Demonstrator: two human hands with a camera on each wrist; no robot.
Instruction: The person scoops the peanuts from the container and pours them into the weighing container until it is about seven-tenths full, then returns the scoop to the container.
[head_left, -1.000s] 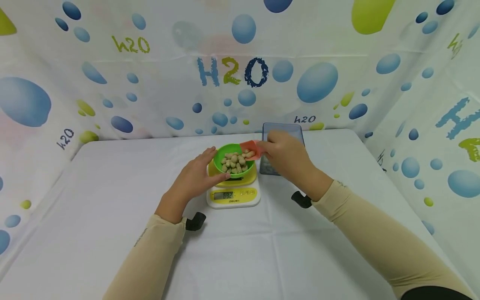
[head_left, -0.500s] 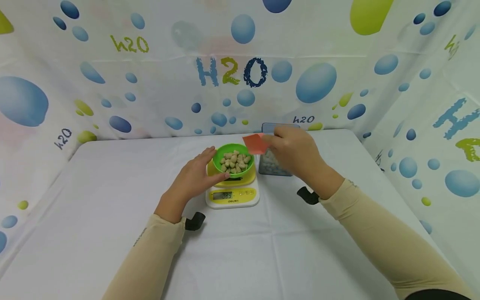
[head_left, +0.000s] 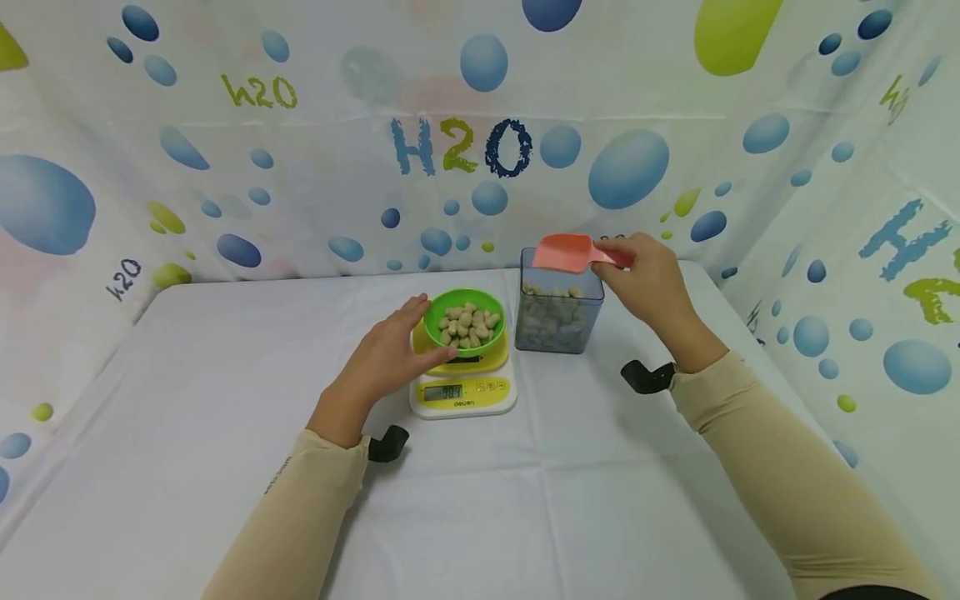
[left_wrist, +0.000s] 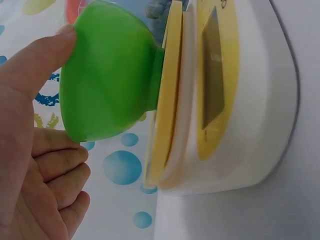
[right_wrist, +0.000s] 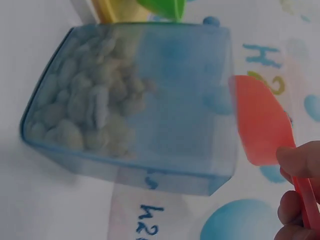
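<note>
A green bowl (head_left: 464,322) holding several unshelled peanuts (head_left: 468,326) stands on the yellow and white kitchen scale (head_left: 462,397). My left hand (head_left: 386,354) holds the bowl at its rim, thumb on the near side and forefinger on the far left; the left wrist view shows the other fingers loosely bent below. My right hand (head_left: 647,279) grips the handle of a coral scoop (head_left: 566,252), with no peanuts showing in it. The scoop is over the clear bluish bin (head_left: 558,321), which is part full of peanuts. In the right wrist view the scoop (right_wrist: 262,120) appears at the bin's mouth.
The bin stands just right of the scale on a white-covered table (head_left: 225,400). A printed curtain (head_left: 322,167) rises right behind the table's back edge and along the sides.
The peanuts in the scoop went into the bowl. My right hand carried the scoop rightward to above the bin, and the scale's digits changed. My left hand stayed at the bowl.
</note>
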